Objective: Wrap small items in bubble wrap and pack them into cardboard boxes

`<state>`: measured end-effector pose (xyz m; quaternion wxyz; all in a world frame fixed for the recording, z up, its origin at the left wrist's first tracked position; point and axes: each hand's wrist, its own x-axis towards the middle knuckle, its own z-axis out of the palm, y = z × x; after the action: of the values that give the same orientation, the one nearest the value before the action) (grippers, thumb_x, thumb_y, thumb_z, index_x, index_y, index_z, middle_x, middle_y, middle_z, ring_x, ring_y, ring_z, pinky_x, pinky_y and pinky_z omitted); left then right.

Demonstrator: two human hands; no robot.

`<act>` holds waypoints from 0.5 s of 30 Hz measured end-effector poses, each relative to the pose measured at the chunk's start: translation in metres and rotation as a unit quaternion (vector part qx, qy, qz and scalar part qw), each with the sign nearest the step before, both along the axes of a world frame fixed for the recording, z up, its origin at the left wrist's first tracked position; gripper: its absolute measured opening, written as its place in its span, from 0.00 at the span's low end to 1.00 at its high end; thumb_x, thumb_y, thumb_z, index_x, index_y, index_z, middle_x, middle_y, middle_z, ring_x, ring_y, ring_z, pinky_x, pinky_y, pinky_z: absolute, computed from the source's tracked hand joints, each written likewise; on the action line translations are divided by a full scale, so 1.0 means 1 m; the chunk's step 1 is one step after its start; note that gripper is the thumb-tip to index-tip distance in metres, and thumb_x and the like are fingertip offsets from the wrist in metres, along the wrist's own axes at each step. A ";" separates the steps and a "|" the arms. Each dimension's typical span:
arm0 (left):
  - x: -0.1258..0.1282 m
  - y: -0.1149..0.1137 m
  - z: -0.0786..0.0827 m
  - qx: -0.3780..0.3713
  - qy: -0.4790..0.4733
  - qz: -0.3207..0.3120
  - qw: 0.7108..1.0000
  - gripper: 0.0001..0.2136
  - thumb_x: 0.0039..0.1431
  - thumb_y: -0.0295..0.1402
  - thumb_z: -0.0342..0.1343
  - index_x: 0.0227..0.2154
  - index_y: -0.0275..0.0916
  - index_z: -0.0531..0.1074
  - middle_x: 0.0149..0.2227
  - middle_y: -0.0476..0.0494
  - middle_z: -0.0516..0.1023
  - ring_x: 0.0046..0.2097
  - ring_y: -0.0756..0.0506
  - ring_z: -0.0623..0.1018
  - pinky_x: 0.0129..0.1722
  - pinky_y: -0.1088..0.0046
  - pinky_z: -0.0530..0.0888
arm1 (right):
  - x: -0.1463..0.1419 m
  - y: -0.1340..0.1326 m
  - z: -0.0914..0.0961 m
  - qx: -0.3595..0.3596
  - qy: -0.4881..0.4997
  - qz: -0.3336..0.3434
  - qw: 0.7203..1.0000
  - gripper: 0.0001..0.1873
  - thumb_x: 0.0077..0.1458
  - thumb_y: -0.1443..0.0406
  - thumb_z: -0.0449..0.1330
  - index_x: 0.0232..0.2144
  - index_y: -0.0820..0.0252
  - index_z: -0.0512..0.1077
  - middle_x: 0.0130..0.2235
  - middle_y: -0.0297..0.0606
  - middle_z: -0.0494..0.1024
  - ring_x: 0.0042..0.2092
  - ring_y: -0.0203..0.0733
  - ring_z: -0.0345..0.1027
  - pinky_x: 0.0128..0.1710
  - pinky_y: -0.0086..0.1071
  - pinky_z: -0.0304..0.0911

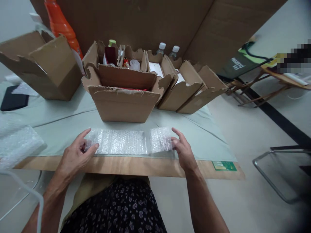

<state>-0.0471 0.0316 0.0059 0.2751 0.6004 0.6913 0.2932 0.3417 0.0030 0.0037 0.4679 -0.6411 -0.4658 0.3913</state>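
Observation:
A strip of clear bubble wrap (126,142) lies flat along the near edge of the table (136,166), with a rolled bundle at its right end. My left hand (77,150) pinches the strip's left end between thumb and fingers. My right hand (182,149) holds the rolled right end, fingers curled against it.
Just behind the strip stands an open cardboard box (123,94) holding small items. More open boxes (191,87) with two bottles sit to the right, another box (43,64) and an orange bottle (60,24) at the left. A bubble wrap roll (17,145) lies at far left.

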 end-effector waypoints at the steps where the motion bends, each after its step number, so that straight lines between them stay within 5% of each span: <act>1: 0.001 0.001 0.000 0.002 0.004 0.005 1.000 0.36 0.53 0.53 0.57 0.61 0.37 0.70 0.23 0.55 0.67 0.25 0.48 0.68 0.29 0.71 0.69 | 0.002 0.002 0.001 -0.004 0.010 -0.007 1.000 0.33 0.61 0.52 0.56 0.64 0.58 0.64 0.39 0.38 0.78 0.33 0.40 0.70 0.35 0.35 0.68; 9: 0.011 0.006 0.007 0.039 0.008 0.047 0.998 0.18 0.55 0.46 0.55 0.43 0.43 0.79 0.29 0.50 0.77 0.25 0.48 0.70 0.28 0.70 0.70 | -0.008 0.019 0.011 0.025 -0.095 0.019 0.995 0.34 0.57 0.56 0.63 0.62 0.62 0.66 0.26 0.24 0.62 0.26 0.34 0.57 0.27 0.29 0.56; 12: 0.010 0.016 0.001 0.107 0.051 0.047 0.992 0.15 0.58 0.43 0.54 0.41 0.44 0.79 0.36 0.47 0.81 0.30 0.45 0.75 0.35 0.67 0.74 | -0.009 0.028 0.008 0.048 -0.187 -0.004 0.981 0.31 0.59 0.57 0.60 0.62 0.61 0.66 0.26 0.26 0.63 0.27 0.36 0.59 0.30 0.31 0.59; 15: 0.006 0.026 -0.015 0.130 0.125 -0.024 0.983 0.15 0.59 0.41 0.50 0.40 0.42 0.79 0.41 0.41 0.83 0.38 0.39 0.79 0.44 0.60 0.75 | -0.006 0.037 -0.003 0.026 -0.343 0.020 0.939 0.31 0.57 0.61 0.59 0.62 0.61 0.68 0.28 0.31 0.71 0.29 0.41 0.66 0.34 0.35 0.61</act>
<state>-0.0412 0.0579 -0.0092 0.1133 0.6796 0.6612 0.2968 0.3362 0.0396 0.0006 0.2886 -0.7142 -0.6210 0.1449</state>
